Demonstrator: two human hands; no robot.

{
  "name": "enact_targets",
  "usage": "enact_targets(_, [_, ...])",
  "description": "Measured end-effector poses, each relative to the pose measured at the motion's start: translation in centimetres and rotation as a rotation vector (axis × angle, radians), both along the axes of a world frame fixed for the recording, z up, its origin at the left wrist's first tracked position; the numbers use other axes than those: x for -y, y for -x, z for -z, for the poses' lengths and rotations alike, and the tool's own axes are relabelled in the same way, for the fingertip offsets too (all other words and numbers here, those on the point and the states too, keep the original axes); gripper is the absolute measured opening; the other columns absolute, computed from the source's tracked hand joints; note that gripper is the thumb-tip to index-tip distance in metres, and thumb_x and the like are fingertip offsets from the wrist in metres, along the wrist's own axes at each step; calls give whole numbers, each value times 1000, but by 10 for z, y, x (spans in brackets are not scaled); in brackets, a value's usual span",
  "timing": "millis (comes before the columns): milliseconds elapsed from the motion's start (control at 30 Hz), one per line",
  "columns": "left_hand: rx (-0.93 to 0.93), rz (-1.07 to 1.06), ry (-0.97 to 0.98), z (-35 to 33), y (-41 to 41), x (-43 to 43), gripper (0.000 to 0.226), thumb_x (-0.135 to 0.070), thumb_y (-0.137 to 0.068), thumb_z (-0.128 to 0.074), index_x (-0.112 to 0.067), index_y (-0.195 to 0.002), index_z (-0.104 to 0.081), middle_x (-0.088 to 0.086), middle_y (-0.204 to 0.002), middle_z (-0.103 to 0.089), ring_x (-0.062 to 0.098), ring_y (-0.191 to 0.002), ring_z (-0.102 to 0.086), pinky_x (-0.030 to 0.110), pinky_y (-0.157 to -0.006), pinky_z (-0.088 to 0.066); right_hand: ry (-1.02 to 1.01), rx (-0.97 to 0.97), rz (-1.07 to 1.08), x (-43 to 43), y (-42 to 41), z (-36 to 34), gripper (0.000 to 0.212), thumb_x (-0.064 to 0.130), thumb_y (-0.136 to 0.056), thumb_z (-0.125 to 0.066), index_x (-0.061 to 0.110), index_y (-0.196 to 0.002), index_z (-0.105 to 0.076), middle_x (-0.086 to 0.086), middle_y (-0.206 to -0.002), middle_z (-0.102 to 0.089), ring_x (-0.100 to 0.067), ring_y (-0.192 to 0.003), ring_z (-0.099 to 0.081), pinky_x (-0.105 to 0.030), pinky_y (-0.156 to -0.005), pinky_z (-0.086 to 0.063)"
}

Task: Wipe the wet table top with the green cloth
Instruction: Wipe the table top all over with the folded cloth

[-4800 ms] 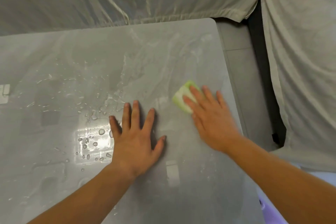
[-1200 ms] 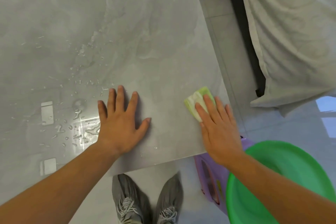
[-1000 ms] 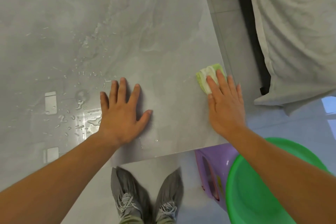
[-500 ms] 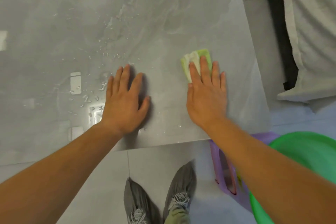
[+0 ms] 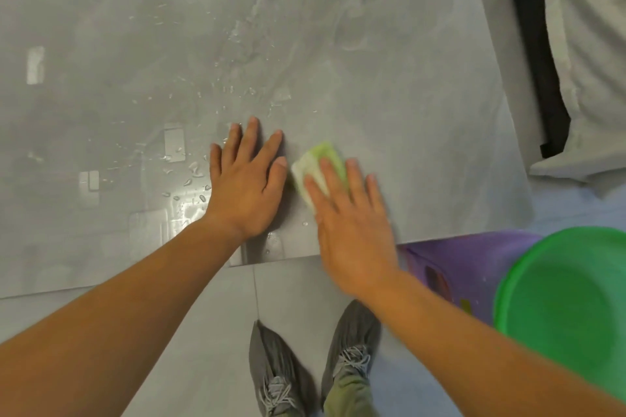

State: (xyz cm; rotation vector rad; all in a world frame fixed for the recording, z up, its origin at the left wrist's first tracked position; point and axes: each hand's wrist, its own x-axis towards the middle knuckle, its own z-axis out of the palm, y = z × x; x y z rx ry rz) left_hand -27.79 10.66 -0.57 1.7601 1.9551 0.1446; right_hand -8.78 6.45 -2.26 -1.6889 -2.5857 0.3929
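The grey marbled table top fills the upper part of the view. A folded green and white cloth lies on it near the front edge. My right hand presses flat on the cloth, fingers spread over its near half. My left hand rests palm down on the table just left of the cloth, thumb almost touching it, holding nothing. Water drops and streaks sit on the table left of and beyond my left hand.
A green basin sits on a purple stool at the table's front right corner. Pale fabric-covered furniture stands to the right. My grey shoes stand on the tiled floor below the table's front edge.
My right hand has slid the cloth leftward and toward the front edge, up against my left hand. The left hand has stayed planted on the table.
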Motion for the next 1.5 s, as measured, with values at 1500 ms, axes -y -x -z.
enact_targets(1500, [-189,157,-22,0,31,-28,74,-64,-91,-34,-31,-155,-16,8,-167,6,34,-151,11,54,-119,4,120,38,450,-113,-32,-11,56,31,-103,-32,30,-157,-15,-1,-168,-2,-36,-153,-5,-52,-123,-8])
